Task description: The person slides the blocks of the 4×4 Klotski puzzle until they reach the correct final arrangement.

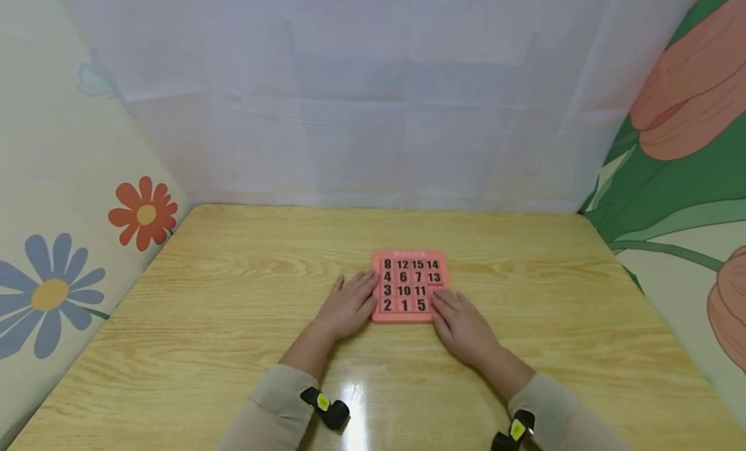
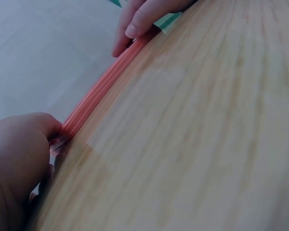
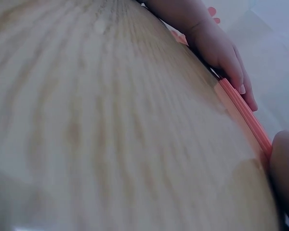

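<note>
head view: number puzzle (image 1: 411, 284) btwn l. hand (image 1: 348, 305) & r. hand (image 1: 464, 326).
l. touches left side, r. lower right; both relaxed.

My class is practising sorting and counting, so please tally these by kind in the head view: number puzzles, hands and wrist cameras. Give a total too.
Pink number puzzle: 1
Hands, left hand and right hand: 2
Black wrist cameras, left one and right one: 2
Total: 5
</note>
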